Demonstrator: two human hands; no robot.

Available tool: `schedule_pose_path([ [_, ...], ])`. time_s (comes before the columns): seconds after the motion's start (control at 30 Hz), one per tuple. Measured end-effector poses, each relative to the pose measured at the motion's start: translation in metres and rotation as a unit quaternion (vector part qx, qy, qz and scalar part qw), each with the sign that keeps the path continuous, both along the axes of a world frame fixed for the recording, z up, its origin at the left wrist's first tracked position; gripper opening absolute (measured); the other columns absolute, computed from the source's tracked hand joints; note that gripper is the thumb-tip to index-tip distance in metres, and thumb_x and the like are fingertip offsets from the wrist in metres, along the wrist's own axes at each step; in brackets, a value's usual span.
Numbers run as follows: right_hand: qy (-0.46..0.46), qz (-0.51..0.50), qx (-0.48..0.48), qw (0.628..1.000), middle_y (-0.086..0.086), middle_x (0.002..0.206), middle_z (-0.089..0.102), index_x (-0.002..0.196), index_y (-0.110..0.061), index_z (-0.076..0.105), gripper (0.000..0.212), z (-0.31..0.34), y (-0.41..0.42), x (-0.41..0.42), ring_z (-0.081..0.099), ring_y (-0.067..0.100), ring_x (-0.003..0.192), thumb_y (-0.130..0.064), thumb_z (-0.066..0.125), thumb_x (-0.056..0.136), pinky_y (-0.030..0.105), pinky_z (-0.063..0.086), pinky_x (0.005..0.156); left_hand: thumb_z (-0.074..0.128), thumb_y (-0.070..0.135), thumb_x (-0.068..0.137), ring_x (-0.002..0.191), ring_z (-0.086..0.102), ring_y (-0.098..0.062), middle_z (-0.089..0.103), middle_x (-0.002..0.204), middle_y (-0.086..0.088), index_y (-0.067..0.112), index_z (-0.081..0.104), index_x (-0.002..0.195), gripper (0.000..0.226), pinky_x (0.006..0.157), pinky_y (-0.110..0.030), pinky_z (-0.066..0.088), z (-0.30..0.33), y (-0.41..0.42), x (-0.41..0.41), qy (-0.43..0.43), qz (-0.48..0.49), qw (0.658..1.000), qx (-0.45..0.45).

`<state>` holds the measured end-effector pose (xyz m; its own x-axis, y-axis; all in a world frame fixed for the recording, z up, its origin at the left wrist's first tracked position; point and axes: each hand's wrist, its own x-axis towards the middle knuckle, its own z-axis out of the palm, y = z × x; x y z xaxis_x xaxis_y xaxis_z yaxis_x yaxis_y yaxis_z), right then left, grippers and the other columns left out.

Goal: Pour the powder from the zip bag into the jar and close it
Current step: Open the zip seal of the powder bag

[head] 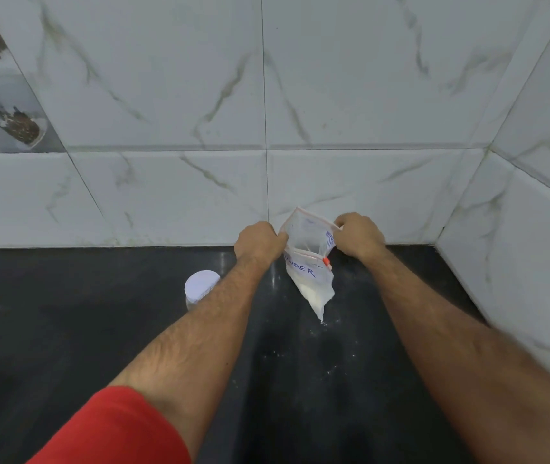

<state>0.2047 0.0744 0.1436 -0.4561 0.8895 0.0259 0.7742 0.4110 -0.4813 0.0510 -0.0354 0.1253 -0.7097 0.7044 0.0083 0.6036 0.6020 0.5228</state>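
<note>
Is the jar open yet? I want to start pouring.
No, shut: the jar wears its white lid beside the left forearm, while both hands hold the bag apart.

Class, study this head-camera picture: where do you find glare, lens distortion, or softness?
Head view: glare streaks the dark countertop beside the left hand; wide-angle distortion bends the wall tile lines; the blue writing on the zip bag is slightly soft; the jar lid looks washed out.
</note>
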Motion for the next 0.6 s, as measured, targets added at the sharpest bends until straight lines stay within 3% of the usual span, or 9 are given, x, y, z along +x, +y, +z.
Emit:
schedule_pose_path([
  [0.27, 0.015, -0.006, 0.013, 1.000, 0.006, 0.105, 0.072, 0.107, -0.019, 0.071, 0.029, 0.001, 0.003, 0.001, 0.061, 0.029, 0.090, -0.014, 0.055, 0.084, 0.031, 0.046, 0.071, 0.051, 0.047, 0.087, 0.085, 0.063, -0.028, 0.068, 0.083, -0.002, 0.018, 0.061, 0.075, 0.033, 0.067, -0.030, 0.045, -0.011, 0.002, 0.008, -0.042, -0.015, 0.999, 0.030],
  [0.37, 0.012, 0.000, 0.015, 1.000, 0.003, 0.115, 0.070, 0.117, -0.019, 0.067, 0.029, 0.000, -0.001, 0.001, 0.063, 0.027, 0.102, -0.029, 0.058, 0.091, 0.031, 0.046, 0.076, 0.047, 0.060, 0.089, 0.080, 0.059, -0.025, 0.063, 0.078, 0.000, 0.021, 0.053, 0.068, 0.045, 0.066, -0.031, 0.043, -0.010, 0.000, 0.014, -0.028, -0.022, 0.999, 0.019],
  [0.47, 0.029, -0.003, 0.013, 0.999, 0.004, 0.126, 0.067, 0.126, -0.018, 0.063, 0.042, -0.001, -0.005, 0.001, 0.063, 0.025, 0.110, -0.044, 0.058, 0.093, 0.037, 0.051, 0.087, 0.047, 0.061, 0.090, 0.081, 0.058, -0.022, 0.063, 0.082, 0.002, 0.020, 0.059, 0.080, 0.044, 0.068, -0.031, 0.043, -0.009, -0.003, 0.017, -0.018, -0.028, 0.999, 0.019],
  [0.6, 0.060, -0.015, 0.011, 0.998, 0.006, 0.131, 0.065, 0.131, -0.016, 0.059, 0.047, 0.003, -0.012, 0.004, 0.060, 0.027, 0.118, -0.044, 0.057, 0.094, 0.037, 0.047, 0.092, 0.045, 0.062, 0.091, 0.084, 0.063, -0.023, 0.064, 0.080, 0.003, 0.020, 0.060, 0.082, 0.045, 0.069, -0.031, 0.046, -0.005, -0.011, 0.018, -0.018, -0.033, 0.999, 0.031],
])
